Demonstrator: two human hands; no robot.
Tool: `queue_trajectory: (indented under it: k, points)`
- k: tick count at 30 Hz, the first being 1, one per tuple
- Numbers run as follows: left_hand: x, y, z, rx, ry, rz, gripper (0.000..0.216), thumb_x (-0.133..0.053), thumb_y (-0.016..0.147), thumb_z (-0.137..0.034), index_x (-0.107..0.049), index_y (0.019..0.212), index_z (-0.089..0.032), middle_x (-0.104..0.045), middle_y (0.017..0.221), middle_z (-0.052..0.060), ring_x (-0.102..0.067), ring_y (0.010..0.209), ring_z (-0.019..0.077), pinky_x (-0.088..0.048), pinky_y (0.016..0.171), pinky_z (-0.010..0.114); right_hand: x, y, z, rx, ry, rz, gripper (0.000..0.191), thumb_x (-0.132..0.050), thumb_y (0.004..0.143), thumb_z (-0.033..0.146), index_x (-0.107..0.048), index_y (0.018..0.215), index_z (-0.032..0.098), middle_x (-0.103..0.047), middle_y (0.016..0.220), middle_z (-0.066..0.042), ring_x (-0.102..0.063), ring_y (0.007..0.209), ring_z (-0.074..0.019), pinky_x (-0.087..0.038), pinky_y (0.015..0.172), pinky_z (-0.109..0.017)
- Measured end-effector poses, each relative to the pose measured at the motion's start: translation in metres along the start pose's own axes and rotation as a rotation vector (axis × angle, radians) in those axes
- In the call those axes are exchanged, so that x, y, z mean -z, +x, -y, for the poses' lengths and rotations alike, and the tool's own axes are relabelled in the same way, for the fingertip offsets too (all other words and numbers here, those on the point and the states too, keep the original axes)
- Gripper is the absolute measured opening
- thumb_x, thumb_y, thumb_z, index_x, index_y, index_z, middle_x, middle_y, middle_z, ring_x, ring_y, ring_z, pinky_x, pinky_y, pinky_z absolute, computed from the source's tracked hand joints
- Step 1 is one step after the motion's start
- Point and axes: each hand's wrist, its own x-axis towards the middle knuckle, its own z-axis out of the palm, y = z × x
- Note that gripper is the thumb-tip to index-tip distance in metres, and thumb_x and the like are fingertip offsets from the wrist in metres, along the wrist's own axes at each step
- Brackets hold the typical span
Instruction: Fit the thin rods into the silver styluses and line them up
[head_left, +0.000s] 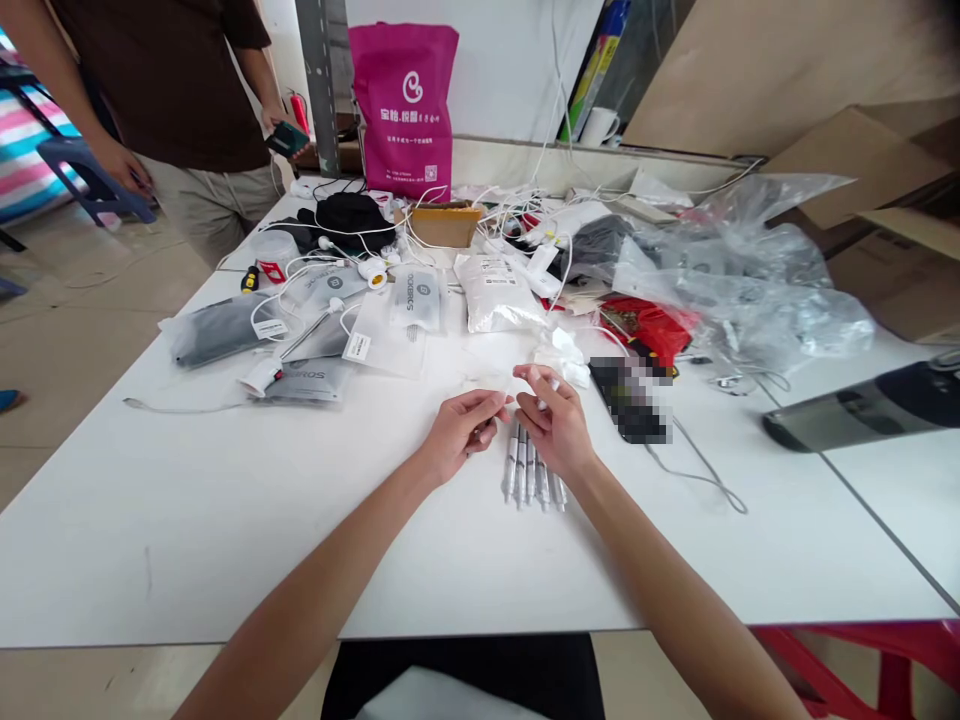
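Note:
Both my hands hover over the middle of the white table (225, 520). My left hand (461, 430) has its fingers curled and pinches one end of a thin, clear plastic wrapper (508, 388). My right hand (555, 425) is closed on the other end of that wrapper; what is inside it is too small to make out. Under my right hand lie several grey and white pens (529, 475) side by side on the table.
A phone (628, 398) with a cable lies right of my hands. Packaged items (409, 305), white cables and clear bags (750, 290) crowd the far half. A pink bag (405, 105) stands at the back. Another person (172, 110) stands far left. A dark device (870, 405) lies at the right.

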Motion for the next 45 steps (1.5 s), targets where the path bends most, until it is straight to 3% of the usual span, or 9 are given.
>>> queue_trajectory:
  k: [4, 8, 12, 15, 17, 20, 22, 33, 45]
  points:
    - [-0.002, -0.001, 0.0, 0.011, 0.058, 0.02, 0.042, -0.083, 0.084, -0.053, -0.075, 0.099, -0.016, -0.064, 0.086, 0.002, -0.041, 0.053, 0.0036, -0.018, 0.048, 0.024, -0.002, -0.002, 0.003, 0.033, -0.08, 0.049, 0.029, -0.079, 0.09, 0.052, -0.072, 0.093, 0.023, -0.022, 0.051, 0.012, -0.014, 0.046, -0.006, -0.016, 0.044, -0.023]
    - [-0.002, -0.002, -0.001, 0.004, 0.072, 0.018, 0.04, -0.082, 0.085, -0.053, -0.075, 0.099, -0.016, -0.063, 0.084, 0.002, -0.039, 0.052, 0.0037, -0.016, 0.048, 0.024, -0.001, -0.002, 0.001, 0.131, -0.16, 0.028, 0.031, -0.08, 0.089, 0.052, -0.071, 0.091, 0.023, -0.033, 0.055, 0.011, -0.017, 0.045, -0.0048, -0.015, 0.043, -0.024]
    - [-0.002, -0.001, -0.001, 0.002, 0.075, 0.011, 0.042, -0.082, 0.084, -0.055, -0.075, 0.1, -0.016, -0.063, 0.083, 0.001, -0.039, 0.051, 0.0035, -0.016, 0.047, 0.024, 0.003, 0.0, -0.001, 0.209, -0.219, -0.016, 0.031, -0.08, 0.089, 0.052, -0.071, 0.092, 0.023, -0.056, 0.076, 0.004, -0.022, 0.045, -0.0028, -0.016, 0.042, -0.026]
    - [-0.003, 0.0, -0.001, -0.007, 0.049, -0.001, 0.042, -0.083, 0.083, -0.055, -0.075, 0.097, -0.016, -0.063, 0.082, 0.001, -0.04, 0.05, 0.0034, -0.016, 0.046, 0.024, 0.003, -0.001, -0.001, 0.235, -0.275, -0.052, 0.033, -0.08, 0.088, 0.056, -0.07, 0.093, 0.024, -0.063, 0.093, 0.001, -0.027, 0.047, -0.0026, -0.019, 0.043, -0.027]
    - [-0.003, 0.001, 0.0, -0.009, 0.036, -0.01, 0.043, -0.085, 0.08, -0.055, -0.075, 0.096, -0.016, -0.064, 0.081, 0.001, -0.041, 0.049, 0.0032, -0.015, 0.044, 0.024, 0.003, -0.001, -0.001, 0.245, -0.326, -0.076, 0.037, -0.081, 0.085, 0.06, -0.069, 0.091, 0.025, -0.062, 0.088, 0.001, -0.03, 0.047, -0.0039, -0.02, 0.043, -0.027]
    - [-0.003, 0.003, 0.002, -0.017, 0.04, -0.004, 0.043, -0.087, 0.08, -0.053, -0.076, 0.098, -0.015, -0.064, 0.08, 0.001, -0.042, 0.05, 0.003, -0.019, 0.044, 0.023, 0.003, -0.001, -0.001, 0.222, -0.358, -0.084, 0.042, -0.079, 0.085, 0.067, -0.068, 0.092, 0.027, -0.038, 0.061, 0.006, -0.025, 0.046, -0.0069, -0.019, 0.044, -0.026]
    - [-0.003, 0.003, 0.002, -0.013, 0.041, 0.002, 0.042, -0.086, 0.081, -0.052, -0.076, 0.099, -0.016, -0.064, 0.08, 0.001, -0.042, 0.049, 0.0028, -0.018, 0.043, 0.023, 0.004, 0.0, -0.002, 0.225, -0.359, -0.072, 0.043, -0.078, 0.085, 0.069, -0.068, 0.092, 0.028, -0.031, 0.058, 0.007, -0.024, 0.046, -0.0077, -0.019, 0.044, -0.026]
    - [-0.009, -0.001, -0.001, 0.046, 0.07, 0.103, 0.035, -0.085, 0.083, -0.046, -0.073, 0.101, -0.018, -0.07, 0.08, 0.002, -0.046, 0.049, 0.0044, -0.024, 0.044, 0.022, 0.007, 0.0, -0.003, 0.301, -0.495, -0.017, 0.039, -0.076, 0.09, 0.063, -0.066, 0.09, 0.025, -0.055, 0.08, 0.0, -0.043, 0.056, -0.0094, -0.032, 0.047, -0.027]
    - [-0.015, -0.001, -0.003, 0.108, 0.005, 0.054, 0.031, -0.083, 0.087, -0.043, -0.067, 0.089, -0.017, -0.068, 0.082, 0.001, -0.05, 0.049, 0.004, -0.026, 0.042, 0.02, 0.01, 0.005, -0.009, 0.121, -0.405, 0.12, 0.039, -0.077, 0.09, 0.06, -0.065, 0.086, 0.024, -0.057, 0.075, 0.002, -0.046, 0.05, -0.007, -0.029, 0.042, -0.022]
